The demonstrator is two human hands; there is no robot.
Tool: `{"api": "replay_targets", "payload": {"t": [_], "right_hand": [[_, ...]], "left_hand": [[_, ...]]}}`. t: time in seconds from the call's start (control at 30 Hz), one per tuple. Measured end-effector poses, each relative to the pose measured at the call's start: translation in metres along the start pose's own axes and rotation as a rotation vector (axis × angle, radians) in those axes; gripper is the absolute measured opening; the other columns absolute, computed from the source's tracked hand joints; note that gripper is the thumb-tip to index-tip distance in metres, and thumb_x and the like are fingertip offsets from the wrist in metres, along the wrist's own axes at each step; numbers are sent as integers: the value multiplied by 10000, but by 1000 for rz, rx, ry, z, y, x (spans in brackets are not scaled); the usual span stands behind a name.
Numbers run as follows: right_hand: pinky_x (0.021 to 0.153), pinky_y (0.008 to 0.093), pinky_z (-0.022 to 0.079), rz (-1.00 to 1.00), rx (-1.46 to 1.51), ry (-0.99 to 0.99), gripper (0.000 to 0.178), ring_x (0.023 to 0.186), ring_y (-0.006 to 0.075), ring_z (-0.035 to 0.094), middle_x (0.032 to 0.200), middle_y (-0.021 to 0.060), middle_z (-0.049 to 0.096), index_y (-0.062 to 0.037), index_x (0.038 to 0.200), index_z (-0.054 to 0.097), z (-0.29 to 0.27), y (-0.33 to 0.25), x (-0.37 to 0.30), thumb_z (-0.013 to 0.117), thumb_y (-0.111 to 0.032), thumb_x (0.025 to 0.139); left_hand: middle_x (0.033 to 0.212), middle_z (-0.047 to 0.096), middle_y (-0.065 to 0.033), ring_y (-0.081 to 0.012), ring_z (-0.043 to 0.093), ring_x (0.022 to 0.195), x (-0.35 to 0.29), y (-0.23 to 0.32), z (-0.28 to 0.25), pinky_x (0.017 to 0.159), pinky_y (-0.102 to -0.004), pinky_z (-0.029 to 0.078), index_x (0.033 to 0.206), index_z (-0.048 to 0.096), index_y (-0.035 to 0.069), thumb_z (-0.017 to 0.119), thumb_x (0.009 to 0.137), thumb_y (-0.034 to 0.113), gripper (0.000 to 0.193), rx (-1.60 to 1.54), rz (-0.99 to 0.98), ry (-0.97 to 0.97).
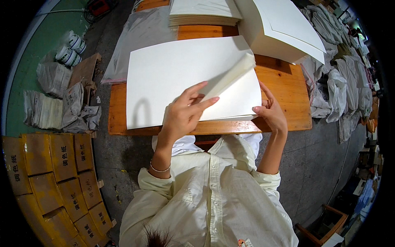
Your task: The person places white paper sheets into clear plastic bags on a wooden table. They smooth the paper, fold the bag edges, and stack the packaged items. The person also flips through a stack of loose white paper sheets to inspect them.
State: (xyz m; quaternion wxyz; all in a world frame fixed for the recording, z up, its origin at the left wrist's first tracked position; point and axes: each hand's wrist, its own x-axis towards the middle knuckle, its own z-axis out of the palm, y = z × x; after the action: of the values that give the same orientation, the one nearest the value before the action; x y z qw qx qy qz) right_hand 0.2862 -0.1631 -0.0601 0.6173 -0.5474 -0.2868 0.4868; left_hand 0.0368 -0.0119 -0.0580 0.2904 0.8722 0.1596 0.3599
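Note:
A stack of large white paper sheets (164, 74) lies on the wooden table in front of me. A sheet at its right side is lifted and curled into a narrow flap (234, 74) that slants toward my left hand. My left hand (184, 110) is over the near edge of the stack, with the flap's lower end between its fingers. At the near right corner, my right hand (271, 112) grips the edge of the stack, its thumb at the corner and a finger along the right side.
The wooden table (288, 99) also carries a thick paper stack (205, 18) at the back, a tall white pile (284, 29) at back right and clear plastic sheeting (138, 41). Yellow-brown cartons (61, 181) stand at lower left. Grey bags (345, 78) lie along the right.

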Motion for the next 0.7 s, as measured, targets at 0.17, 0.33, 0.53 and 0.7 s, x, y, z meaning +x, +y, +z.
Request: {"api": "replay_targets", "payload": {"t": [0.17, 0.33, 0.53, 0.7], "right_hand": [[639, 228, 503, 24, -23, 50, 906, 708, 112, 635, 852, 103, 693, -47, 1454, 282, 3, 0, 0, 773, -8, 693], [619, 213, 487, 22, -51, 97, 875, 693, 104, 624, 848, 98, 692, -52, 1446, 303, 2, 5, 2, 769, -21, 705], [666, 229, 504, 2, -3, 37, 916, 721, 111, 635, 866, 107, 692, -51, 1449, 302, 3, 1, 0, 778, -2, 668], [712, 255, 519, -16, 8, 33, 946, 761, 126, 648, 889, 117, 690, -54, 1450, 304, 4, 1, 0, 784, 17, 637]], "left_hand": [[1347, 485, -126, -269, 628, 1033, 5, 14, -10, 873, -358, 556, 1157, 673, 229, 816, 640, 167, 540, 14, -35, -141], [1345, 477, -126, -244, 630, 1028, 4, 10, -7, 858, -341, 562, 1157, 672, 190, 796, 681, 142, 494, 7, -32, -126], [1280, 524, -86, -188, 646, 917, 2, 4, 1, 768, -296, 574, 1138, 681, 213, 672, 791, 27, 394, -23, -30, 21], [1332, 476, -145, -234, 635, 1006, 0, 0, -2, 842, -325, 562, 1149, 677, 163, 642, 829, 49, 341, -4, -7, -58]]}}
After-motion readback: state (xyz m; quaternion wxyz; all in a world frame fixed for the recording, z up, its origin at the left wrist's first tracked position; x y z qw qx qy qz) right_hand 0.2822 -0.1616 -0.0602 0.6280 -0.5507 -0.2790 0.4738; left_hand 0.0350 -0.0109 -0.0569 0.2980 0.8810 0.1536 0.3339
